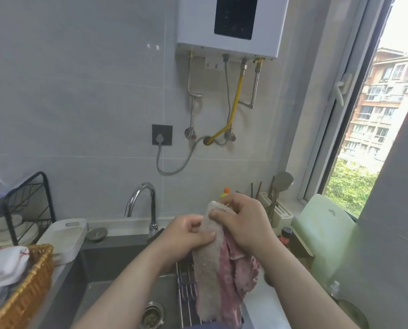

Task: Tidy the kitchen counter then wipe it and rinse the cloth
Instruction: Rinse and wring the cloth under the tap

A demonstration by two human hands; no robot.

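A cloth point(212, 276), grey-white on one side and pink on the other, hangs down over the dark grey sink point(108, 262). My left hand point(186, 233) pinches its upper left edge. My right hand point(243, 222) grips its top edge just to the right, a little higher. Both hands are over the sink's right half, above a metal roll-up rack point(186, 290). The chrome tap point(146, 203) stands behind the sink to the left of my hands; no water is visible running from it.
A wicker basket point(29, 286) with white cloth sits at the near left, a white tub point(65, 236) and black dish rack point(20, 210) behind it. A sink plug point(96, 233) lies by the tap. Right of the sink are a knife block point(279, 210), bottles and a pale green board point(324, 233).
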